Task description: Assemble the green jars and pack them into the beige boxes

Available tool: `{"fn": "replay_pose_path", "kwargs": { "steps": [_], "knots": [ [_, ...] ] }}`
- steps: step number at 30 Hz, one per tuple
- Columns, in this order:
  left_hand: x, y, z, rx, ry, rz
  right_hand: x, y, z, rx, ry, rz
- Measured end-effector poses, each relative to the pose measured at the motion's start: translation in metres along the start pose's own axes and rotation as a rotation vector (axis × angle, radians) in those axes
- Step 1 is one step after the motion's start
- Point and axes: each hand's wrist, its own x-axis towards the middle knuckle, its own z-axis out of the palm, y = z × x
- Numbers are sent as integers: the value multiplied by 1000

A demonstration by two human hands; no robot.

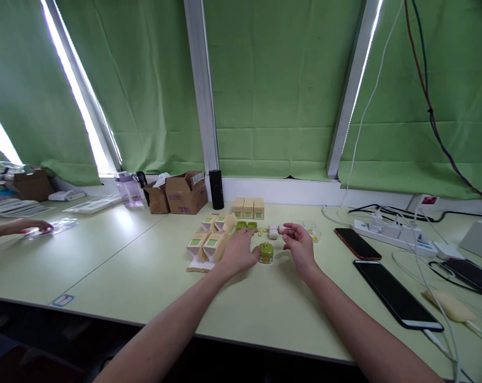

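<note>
My left hand has its fingers stretched out over the small green containers, with the thumb beside a small clear jar with a green lid. The jar stands upright on the table. My right hand is to the right of the jar, its fingers curled in a pinch near small whitish-pink blocks. Whatever is between those fingertips is too small to make out. Small yellow pieces lie between the hands. Left of my left hand are several beige cardboard boxes with open flaps.
Several closed beige boxes stand behind. A clear round-celled tray lies right, partly hidden. Phones, cables and a power strip crowd the right side. A brown carton and black cylinder stand behind. Another person's hand touches clear plastic.
</note>
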Motion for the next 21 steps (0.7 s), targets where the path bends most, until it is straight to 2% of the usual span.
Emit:
{"fn": "replay_pose_path", "kwargs": {
  "steps": [4, 8, 12, 15, 18, 21],
  "knots": [
    [7, 0, -39, 362, 93, -97, -1, 0, 1, -4, 6, 6],
    [1, -10, -67, 624, 54, -184, 0, 3, 2, -8, 2, 1],
    [-12, -25, -68, 785, -52, -189, 0, 7, 2, -37, -16, -20],
    [-22, -30, -60, 792, -66, -166, 0, 7, 2, -50, -17, -38],
    [-27, -27, -54, 799, -55, -151, -2, 6, 2, -61, -17, -52],
    [-28, -17, -55, 829, -118, -200, -3, 4, 3, -84, -25, -71]
  ]
}}
